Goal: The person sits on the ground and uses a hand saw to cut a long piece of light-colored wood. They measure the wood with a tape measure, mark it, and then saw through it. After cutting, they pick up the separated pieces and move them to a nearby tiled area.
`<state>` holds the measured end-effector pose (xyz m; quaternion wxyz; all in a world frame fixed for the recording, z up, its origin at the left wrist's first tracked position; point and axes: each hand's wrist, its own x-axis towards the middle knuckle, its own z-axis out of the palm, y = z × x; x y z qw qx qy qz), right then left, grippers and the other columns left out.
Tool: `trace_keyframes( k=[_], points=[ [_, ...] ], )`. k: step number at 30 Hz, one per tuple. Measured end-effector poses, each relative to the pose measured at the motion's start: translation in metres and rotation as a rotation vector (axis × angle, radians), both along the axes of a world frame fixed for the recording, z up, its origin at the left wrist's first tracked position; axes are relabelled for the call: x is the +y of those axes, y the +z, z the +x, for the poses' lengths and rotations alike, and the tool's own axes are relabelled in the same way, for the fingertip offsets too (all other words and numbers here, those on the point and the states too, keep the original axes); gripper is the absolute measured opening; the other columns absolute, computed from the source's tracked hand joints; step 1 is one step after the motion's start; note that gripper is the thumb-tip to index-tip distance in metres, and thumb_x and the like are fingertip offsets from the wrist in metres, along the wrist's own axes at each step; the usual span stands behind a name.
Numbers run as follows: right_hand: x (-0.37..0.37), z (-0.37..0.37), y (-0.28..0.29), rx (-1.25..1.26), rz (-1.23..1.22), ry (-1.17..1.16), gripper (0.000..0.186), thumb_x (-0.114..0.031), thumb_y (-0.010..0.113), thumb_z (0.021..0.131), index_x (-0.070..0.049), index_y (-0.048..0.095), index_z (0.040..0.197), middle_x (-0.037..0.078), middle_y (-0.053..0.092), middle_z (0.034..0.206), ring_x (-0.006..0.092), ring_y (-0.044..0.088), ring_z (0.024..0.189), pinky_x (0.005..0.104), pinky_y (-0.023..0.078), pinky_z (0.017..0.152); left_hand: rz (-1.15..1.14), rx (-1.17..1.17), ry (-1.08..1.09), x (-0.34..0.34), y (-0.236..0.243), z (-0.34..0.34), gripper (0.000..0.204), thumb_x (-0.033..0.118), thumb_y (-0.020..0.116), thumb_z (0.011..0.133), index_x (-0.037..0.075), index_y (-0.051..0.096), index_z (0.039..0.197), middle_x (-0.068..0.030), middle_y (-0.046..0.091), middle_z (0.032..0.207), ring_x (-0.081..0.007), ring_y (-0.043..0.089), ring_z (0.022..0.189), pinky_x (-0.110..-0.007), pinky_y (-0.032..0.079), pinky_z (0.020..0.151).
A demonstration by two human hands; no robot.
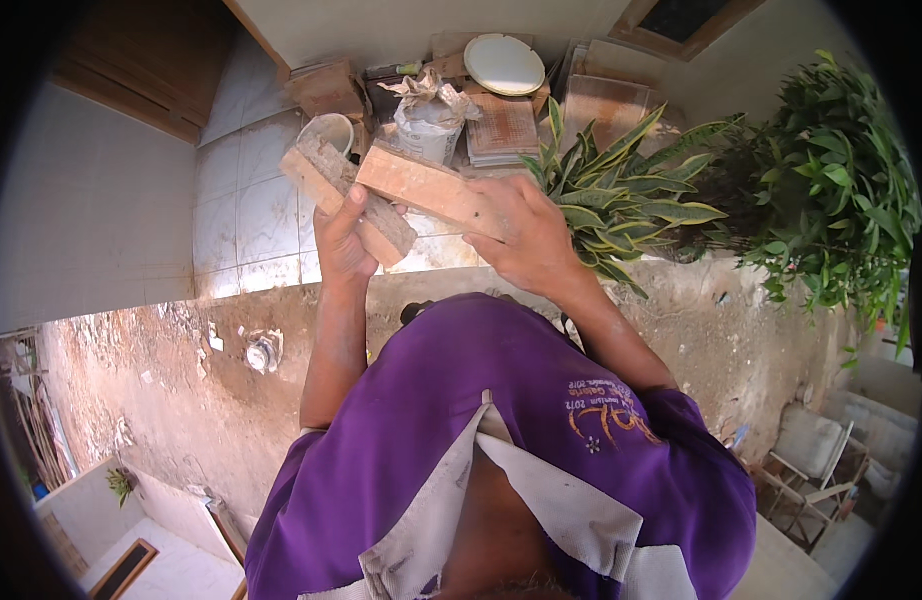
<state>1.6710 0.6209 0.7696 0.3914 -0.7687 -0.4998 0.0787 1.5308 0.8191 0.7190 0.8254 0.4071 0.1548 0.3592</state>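
Up in front of the chest, the left hand grips a mortar-crusted brick, fingers wrapped around it, while the right hand clasps a cleaner orange brick laid across it, touching, above the white tiled floor.

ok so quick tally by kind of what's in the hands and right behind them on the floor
Bricks in the hands: 2, one in the left hand, one in the right hand
White cups: 1
Crumpled sacks: 1
Round white plates: 1
Striped-leaf plants: 1
Total: 6
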Motion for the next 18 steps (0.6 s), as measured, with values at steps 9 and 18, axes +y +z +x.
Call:
trace_keyframes(
  k=[9, 18],
  points=[
    [-0.002, -0.01, -0.022, 0.073, -0.121, 0.077, 0.062, -0.018, 0.072, 0.077, -0.004, 0.05, 0.132, 0.019, 0.053, 0.108, 0.038, 0.057, 0.107, 0.0471, 0.048, 0.09, -0.304, 0.093, -0.144, 0.01, -0.018, -0.006, 0.051, 0.026, 0.068, 0.093, 0.001, 0.05, 0.133, -0.0144, 0.059, 0.127, -0.0255, 0.059, 0.115, -0.043, 0.049, 0.096],
    [-0.053, -0.021, -0.048, 0.424, -0.045, -0.236, 0.062, -0.02, 0.081, 0.061, -0.001, 0.062, 0.118, 0.022, 0.066, 0.105, 0.0377, 0.064, 0.1, 0.043, 0.05, 0.085, -0.211, 0.374, -0.415, -0.016, -0.043, 0.037, 0.057, 0.028, 0.068, 0.093, 0.002, 0.046, 0.139, -0.0152, 0.055, 0.133, -0.0296, 0.054, 0.123, -0.047, 0.045, 0.104]
  ],
)
